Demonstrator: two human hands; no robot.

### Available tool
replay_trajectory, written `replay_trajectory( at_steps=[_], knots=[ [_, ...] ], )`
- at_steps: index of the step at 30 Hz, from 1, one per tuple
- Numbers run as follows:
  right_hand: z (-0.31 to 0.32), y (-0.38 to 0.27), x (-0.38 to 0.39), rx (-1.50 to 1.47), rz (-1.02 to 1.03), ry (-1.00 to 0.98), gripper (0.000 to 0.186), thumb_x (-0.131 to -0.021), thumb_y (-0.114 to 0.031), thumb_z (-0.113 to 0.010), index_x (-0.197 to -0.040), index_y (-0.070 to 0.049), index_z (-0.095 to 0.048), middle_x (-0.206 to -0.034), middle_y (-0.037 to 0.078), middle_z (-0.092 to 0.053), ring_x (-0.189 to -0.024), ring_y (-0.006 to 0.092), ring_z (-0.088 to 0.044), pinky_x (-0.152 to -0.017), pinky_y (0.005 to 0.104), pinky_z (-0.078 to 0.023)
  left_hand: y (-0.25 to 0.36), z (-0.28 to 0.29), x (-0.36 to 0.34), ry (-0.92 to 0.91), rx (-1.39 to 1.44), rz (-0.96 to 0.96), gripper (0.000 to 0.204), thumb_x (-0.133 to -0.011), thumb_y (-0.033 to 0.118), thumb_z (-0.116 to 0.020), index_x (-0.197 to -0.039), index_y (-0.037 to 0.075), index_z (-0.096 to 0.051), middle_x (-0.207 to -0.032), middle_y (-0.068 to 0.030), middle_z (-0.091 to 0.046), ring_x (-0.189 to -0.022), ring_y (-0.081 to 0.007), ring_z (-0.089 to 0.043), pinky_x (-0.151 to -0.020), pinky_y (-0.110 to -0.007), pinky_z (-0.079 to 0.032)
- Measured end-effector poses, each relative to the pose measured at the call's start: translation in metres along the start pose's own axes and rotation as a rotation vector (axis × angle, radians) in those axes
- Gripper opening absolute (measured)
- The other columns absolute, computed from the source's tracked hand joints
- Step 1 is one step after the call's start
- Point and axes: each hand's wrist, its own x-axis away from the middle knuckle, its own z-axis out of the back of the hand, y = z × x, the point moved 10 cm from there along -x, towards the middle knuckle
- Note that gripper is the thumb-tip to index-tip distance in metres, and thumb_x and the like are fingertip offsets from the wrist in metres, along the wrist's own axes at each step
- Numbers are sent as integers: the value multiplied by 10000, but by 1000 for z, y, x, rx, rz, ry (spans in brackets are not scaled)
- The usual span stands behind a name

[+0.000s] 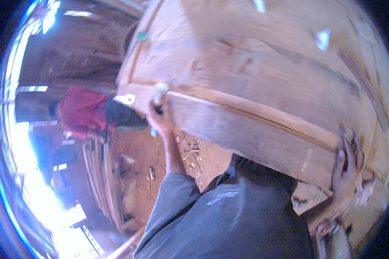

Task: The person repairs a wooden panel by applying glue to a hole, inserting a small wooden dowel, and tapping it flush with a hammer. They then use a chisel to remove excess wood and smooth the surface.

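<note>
A large wooden panel [268,73] stretches across the upper part of the head view, with a raised strip [246,108] along its near side. At the panel's left end, my left hand [162,120] has its fingers wrapped round a small object with a rounded whitish top [161,89] and a dark body; its exact kind is unclear. My right hand [348,159] lies at the panel's right end, fingers stretched and spread over the near edge. Its outline is somewhat blurred, and nothing shows in it.
Another person in a red top [83,112] is bent over at the left. Long planks [101,181] lie beyond my left arm. Wood scraps [193,157] litter the brown floor below the panel. A thin dark strip [365,86] rests on the wood at the far right.
</note>
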Motion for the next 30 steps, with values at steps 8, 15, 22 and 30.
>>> replay_trajectory(
  at_steps=[8,15,22,30],
  knots=[
    [-3,-6,-3,-70,-40,-37,343,-989,-230,-507,-1239,-9,-585,-1339,220,-516,-1248,384,-459,-1067,452,-337,-6,8,4,-6,-19,7,457,-810,310,-771,-1042,-54,-622,-737,-86,-609,-656,-140,-501,-623,-304,-451],
    [-3,-3,-4,-78,-6,34,315,-975,-205,-534,-1212,-9,-601,-1339,211,-515,-1238,371,-476,-1043,455,-369,4,9,2,-29,40,85,450,-773,347,-786,-1019,0,-640,-863,-189,-670,-778,-333,-648,-722,-397,-498],
    [-2,-3,-4,-86,-1,58,300,-972,-202,-541,-1202,-24,-614,-1331,206,-522,-1234,361,-483,-1042,459,-370,3,10,2,-1,78,78,441,-762,334,-794,-1017,5,-647,-854,-175,-676,-775,-302,-660,-723,-378,-508],
    [-2,-8,-3,-89,-6,36,319,-983,-235,-513,-1219,-42,-608,-1352,178,-527,-1277,355,-447,-1083,457,-316,-1,10,3,3,36,86,448,-751,327,-803,-1026,6,-652,-870,-178,-679,-774,-296,-666,-722,-373,-512]
  ],
)
